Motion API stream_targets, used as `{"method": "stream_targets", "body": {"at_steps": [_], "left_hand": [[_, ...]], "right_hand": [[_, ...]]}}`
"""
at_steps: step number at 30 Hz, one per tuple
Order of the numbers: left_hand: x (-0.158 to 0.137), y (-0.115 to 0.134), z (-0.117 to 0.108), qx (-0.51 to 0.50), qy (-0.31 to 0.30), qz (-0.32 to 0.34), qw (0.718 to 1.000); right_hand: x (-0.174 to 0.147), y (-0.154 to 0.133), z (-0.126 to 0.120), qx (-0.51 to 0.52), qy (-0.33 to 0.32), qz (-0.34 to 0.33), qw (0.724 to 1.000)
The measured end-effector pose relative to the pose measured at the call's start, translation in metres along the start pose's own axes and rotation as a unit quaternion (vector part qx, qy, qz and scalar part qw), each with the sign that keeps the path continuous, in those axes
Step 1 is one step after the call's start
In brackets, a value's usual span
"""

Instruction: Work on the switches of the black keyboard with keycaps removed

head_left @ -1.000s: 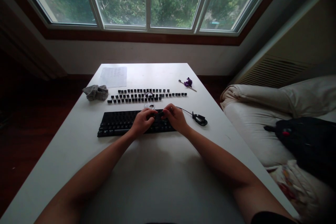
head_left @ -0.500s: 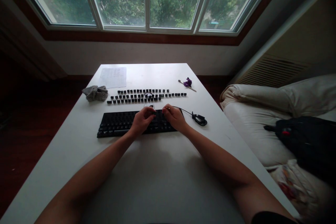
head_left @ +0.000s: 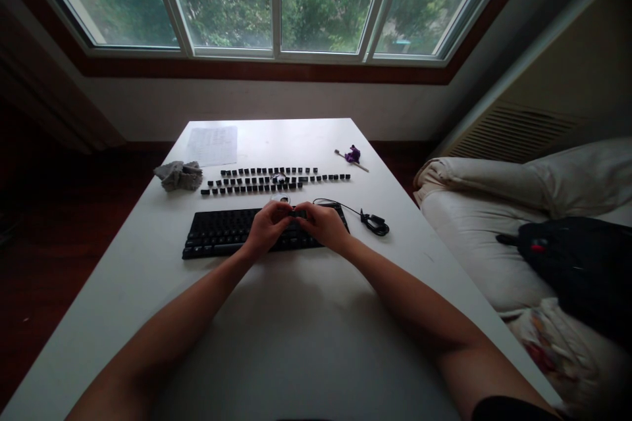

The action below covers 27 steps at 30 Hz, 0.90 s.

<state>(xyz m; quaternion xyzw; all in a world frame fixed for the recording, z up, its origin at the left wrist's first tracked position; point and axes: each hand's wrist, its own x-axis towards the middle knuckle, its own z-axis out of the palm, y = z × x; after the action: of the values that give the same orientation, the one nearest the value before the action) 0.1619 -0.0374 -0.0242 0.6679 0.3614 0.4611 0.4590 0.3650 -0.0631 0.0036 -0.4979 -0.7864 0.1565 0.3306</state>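
A black keyboard (head_left: 217, 231) lies across the white table, and both of my hands are above its right half. My left hand (head_left: 266, 225) is closed, thumb and fingertips pinched together. My right hand (head_left: 323, 226) is also closed, its fingertips meeting those of the left. Whatever small thing sits between the fingertips is too dark and small to make out. Behind the keyboard, several loose black keycaps (head_left: 257, 181) stand in three rows. A small clear round item (head_left: 280, 198) shows just beyond my left hand, partly hidden.
A grey cloth (head_left: 178, 175) and a printed sheet (head_left: 212, 145) lie at the far left. Far right are a thin brush (head_left: 359, 163) and a crumpled purple item (head_left: 353, 154). A coiled cable (head_left: 376, 225) rests right of the keyboard. A sofa (head_left: 474, 243) flanks the table.
My right hand has moved left over the keyboard until its fingertips meet the left hand's. My left hand has stayed nearly in place.
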Motion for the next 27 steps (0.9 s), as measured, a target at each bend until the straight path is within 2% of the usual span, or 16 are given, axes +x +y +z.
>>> {"method": "stream_targets", "body": {"at_steps": [9, 11, 15, 18, 21, 27], "left_hand": [[-0.001, 0.0, 0.003, -0.001, -0.012, -0.01, 1.0], [-0.002, 0.001, 0.004, 0.02, -0.016, -0.012, 1.0], [-0.004, 0.006, 0.006, 0.104, -0.05, 0.015, 0.993], [-0.006, 0.01, 0.008, 0.186, -0.084, 0.063, 0.977], [-0.007, 0.012, 0.009, 0.25, -0.11, 0.106, 0.956], [-0.009, 0.014, 0.009, 0.324, -0.153, 0.163, 0.919]], "right_hand": [[-0.001, 0.001, -0.003, -0.072, -0.014, -0.028, 0.997], [0.003, 0.005, -0.008, -0.089, -0.01, -0.014, 0.996], [0.022, 0.028, -0.019, -0.116, 0.009, 0.06, 0.991], [0.043, 0.05, -0.024, -0.156, -0.005, 0.103, 0.982], [0.063, 0.068, -0.022, -0.204, -0.042, 0.112, 0.972], [0.089, 0.084, -0.012, -0.279, -0.118, 0.121, 0.945]]}}
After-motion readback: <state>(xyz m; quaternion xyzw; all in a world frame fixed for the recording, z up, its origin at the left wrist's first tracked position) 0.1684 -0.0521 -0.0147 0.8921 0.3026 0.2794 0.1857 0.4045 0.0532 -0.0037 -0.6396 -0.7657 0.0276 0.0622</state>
